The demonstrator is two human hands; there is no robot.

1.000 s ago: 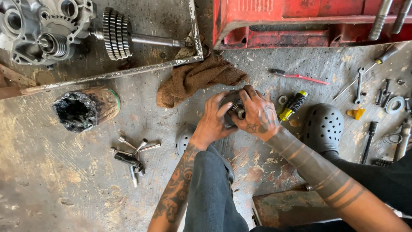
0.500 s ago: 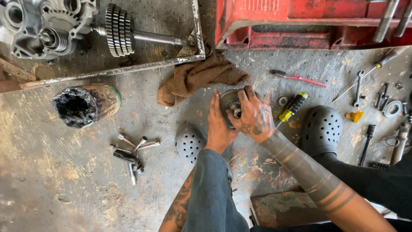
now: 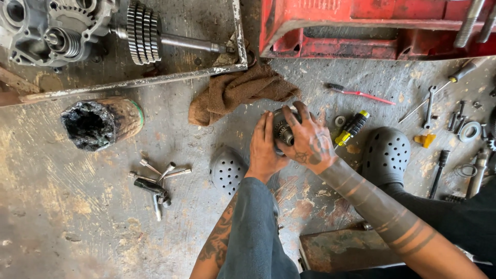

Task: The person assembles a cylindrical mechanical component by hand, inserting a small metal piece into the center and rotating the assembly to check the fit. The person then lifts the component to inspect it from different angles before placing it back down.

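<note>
Both hands hold a round metal gear assembly (image 3: 283, 129) just above the concrete floor. My left hand (image 3: 264, 150) cups its left side with the fingers straight up. My right hand (image 3: 309, 139) wraps over its top and right side, fingers spread across it. Most of the part is hidden under the hands. A brown rag (image 3: 237, 90) lies just beyond the hands. A yellow-and-black screwdriver (image 3: 351, 128) lies right of my right hand. My two dark perforated clogs (image 3: 228, 170) (image 3: 386, 155) sit on either side of the hands.
A metal tray (image 3: 155, 80) at the top left holds an engine case (image 3: 51, 28) and a geared shaft (image 3: 155, 33). A greasy cut container (image 3: 101, 123) and loose bolts (image 3: 155, 183) lie left. A red frame (image 3: 372, 31) is at top right, scattered tools (image 3: 454, 124) at right.
My left hand has straightened up along the part's left side and my right hand has shifted over its top. The view has tilted slightly.
</note>
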